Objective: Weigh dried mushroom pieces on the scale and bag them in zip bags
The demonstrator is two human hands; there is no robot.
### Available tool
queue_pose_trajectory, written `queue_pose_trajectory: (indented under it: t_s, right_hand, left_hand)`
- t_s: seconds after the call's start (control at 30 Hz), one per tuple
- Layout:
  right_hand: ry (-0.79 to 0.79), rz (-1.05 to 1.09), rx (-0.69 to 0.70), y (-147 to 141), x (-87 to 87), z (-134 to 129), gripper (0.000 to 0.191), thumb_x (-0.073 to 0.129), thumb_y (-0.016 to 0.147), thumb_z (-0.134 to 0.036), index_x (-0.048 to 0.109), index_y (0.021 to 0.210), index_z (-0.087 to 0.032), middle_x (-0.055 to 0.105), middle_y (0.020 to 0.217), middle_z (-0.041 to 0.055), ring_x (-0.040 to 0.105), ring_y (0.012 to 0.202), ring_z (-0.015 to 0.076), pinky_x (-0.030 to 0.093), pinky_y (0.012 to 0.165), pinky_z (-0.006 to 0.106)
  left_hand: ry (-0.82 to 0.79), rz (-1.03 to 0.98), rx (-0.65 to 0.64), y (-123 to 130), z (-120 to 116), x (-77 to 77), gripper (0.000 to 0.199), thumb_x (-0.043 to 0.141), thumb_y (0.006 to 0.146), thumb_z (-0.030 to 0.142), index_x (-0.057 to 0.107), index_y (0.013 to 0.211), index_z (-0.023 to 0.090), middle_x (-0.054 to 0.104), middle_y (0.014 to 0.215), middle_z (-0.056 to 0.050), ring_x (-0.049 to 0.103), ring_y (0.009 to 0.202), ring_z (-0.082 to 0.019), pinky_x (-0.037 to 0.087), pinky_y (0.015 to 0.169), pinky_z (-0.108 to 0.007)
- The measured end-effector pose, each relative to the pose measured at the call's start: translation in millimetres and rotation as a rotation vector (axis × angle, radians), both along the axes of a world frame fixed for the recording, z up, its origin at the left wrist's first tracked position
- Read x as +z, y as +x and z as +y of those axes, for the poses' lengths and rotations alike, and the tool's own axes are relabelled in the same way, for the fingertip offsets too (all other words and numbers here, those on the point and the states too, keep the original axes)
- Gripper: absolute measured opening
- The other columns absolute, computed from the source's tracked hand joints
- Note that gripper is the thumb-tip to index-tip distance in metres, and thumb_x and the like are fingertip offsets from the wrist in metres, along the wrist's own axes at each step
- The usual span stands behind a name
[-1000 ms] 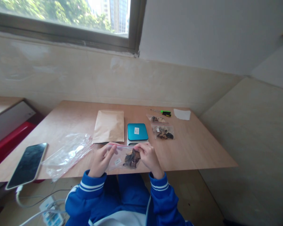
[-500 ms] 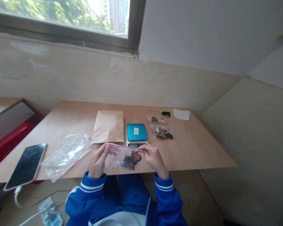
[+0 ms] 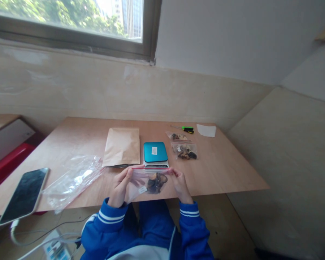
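A clear zip-lock bag (image 3: 137, 182) with a red-edged seal hangs between my two hands at the table's front edge. Inside it lie dark brown dried pieces (image 3: 156, 183) and a small white label. My left hand (image 3: 121, 186) pinches the seal at its left end. At the right end, the fingers of my right hand (image 3: 179, 183) are closed on the same strip. Just beyond the bag sits a small digital scale (image 3: 155, 151) with a blue-green top, its display partly hidden by the bag's top edge.
Left of the scale lies a brown paper pouch (image 3: 121, 147), then crumpled clear plastic bags (image 3: 73, 180) and a phone (image 3: 24, 195) on a cable. To the right are two filled zip-lock bags (image 3: 186, 150), screwdrivers (image 3: 188, 129) and white paper (image 3: 206, 130).
My hands and the bag have shifted slightly to the right relative to the scale. The dried pieces sit differently in the bag, and its label is tilted. The camera view has turned slightly.
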State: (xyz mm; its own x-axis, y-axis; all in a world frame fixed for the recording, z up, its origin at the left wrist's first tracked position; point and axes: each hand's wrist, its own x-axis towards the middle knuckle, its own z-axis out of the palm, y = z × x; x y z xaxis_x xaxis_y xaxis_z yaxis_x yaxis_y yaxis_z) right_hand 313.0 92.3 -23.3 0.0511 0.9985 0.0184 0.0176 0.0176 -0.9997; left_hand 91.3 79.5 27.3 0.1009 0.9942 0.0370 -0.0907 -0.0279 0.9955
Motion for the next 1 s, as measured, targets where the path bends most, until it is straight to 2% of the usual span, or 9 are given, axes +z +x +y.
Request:
queue_pose_trajectory:
  t_s: [0.13,0.2,0.3,0.47,0.6,0.7,0.8,0.9,1.0]
  right_hand:
    - [-0.007,0.094,-0.279,7.4,-9.9,7.0,0.054,0.057,0.077,-0.070,0.065,0.075,-0.016,0.073,0.077,0.0078,0.069,0.074,0.0219,0.055,0.070,0.033]
    - [-0.006,0.023,-0.421,23.0,-14.7,12.3,0.056,0.051,0.078,-0.072,0.063,0.076,-0.016,0.071,0.075,0.0069,0.068,0.071,0.0211,0.054,0.067,0.032]
    - [-0.004,-0.209,-0.529,61.2,-20.4,22.4,0.064,0.044,0.077,-0.077,0.062,0.077,-0.016,0.070,0.074,0.0083,0.066,0.071,0.0224,0.053,0.066,0.033]
    - [-0.003,-0.389,-0.593,133.8,-23.6,52.3,0.064,0.047,0.070,-0.080,0.060,0.067,-0.017,0.068,0.071,0.0110,0.063,0.073,0.0244,0.050,0.072,0.037]
    - [-0.026,-0.537,-0.663,168.6,-23.5,79.4,0.059,0.043,0.079,-0.069,0.062,0.075,-0.014,0.067,0.076,0.0159,0.063,0.077,0.0272,0.049,0.076,0.043]
    - [0.003,-0.651,-0.780,167.3,-26.9,83.5,0.058,0.041,0.085,-0.058,0.059,0.103,-0.006,0.064,0.102,0.0263,0.058,0.101,0.0338,0.043,0.088,0.051]
    - [0.073,-0.746,-0.829,141.5,-39.0,70.4,0.059,0.041,0.087,-0.049,0.049,0.122,-0.002,0.050,0.128,0.0319,0.044,0.124,0.0376,0.032,0.102,0.056]
    - [0.103,-0.848,-0.737,107.8,-56.8,52.6,0.057,0.042,0.087,-0.045,0.046,0.128,-0.006,0.044,0.138,0.0290,0.037,0.132,0.0383,0.029,0.106,0.058]
    - [0.050,-1.025,-0.604,88.4,-68.9,44.2,0.062,0.038,0.088,-0.043,0.037,0.139,-0.007,0.024,0.152,0.0270,0.020,0.142,0.0390,0.021,0.109,0.061]
  left_hand:
    - [-0.002,0.132,-0.149,3.2,8.4,-8.6,0.054,0.041,0.091,0.055,0.069,0.110,0.012,0.074,0.099,-0.013,0.069,0.088,-0.026,0.056,0.074,-0.036]
    - [0.050,0.244,-0.150,-1.1,13.6,-15.2,0.053,0.038,0.093,0.053,0.068,0.113,0.015,0.071,0.113,-0.012,0.066,0.102,-0.025,0.054,0.085,-0.037]
    - [0.159,0.449,-0.024,-16.9,22.8,-27.4,0.043,0.044,0.091,0.048,0.065,0.116,0.019,0.066,0.124,-0.010,0.058,0.119,-0.024,0.044,0.102,-0.041]
    - [0.304,0.712,0.193,-57.0,44.3,-59.5,0.039,0.047,0.089,0.040,0.061,0.119,0.019,0.060,0.131,-0.013,0.052,0.126,-0.028,0.039,0.107,-0.048]
    - [0.349,0.903,0.231,-82.8,60.5,-88.0,0.041,0.051,0.083,0.031,0.058,0.121,0.017,0.051,0.139,-0.017,0.044,0.132,-0.034,0.033,0.110,-0.054]
    - [0.331,0.999,0.231,-93.9,67.7,-102.5,0.045,0.051,0.079,0.023,0.058,0.123,0.021,0.046,0.144,-0.013,0.039,0.135,-0.036,0.029,0.112,-0.057]
    - [0.327,1.029,0.237,-101.4,72.5,-109.7,0.051,0.047,0.078,0.017,0.056,0.128,0.025,0.047,0.144,-0.008,0.040,0.135,-0.034,0.027,0.113,-0.055]
    - [0.319,1.036,0.212,-108.8,76.9,-110.6,0.051,0.044,0.079,0.018,0.057,0.128,0.027,0.051,0.140,-0.007,0.042,0.134,-0.033,0.028,0.113,-0.053]
    - [0.308,1.048,0.136,-114.5,81.3,-106.5,0.045,0.048,0.082,0.023,0.058,0.126,0.028,0.052,0.140,-0.007,0.043,0.133,-0.032,0.031,0.112,-0.052]
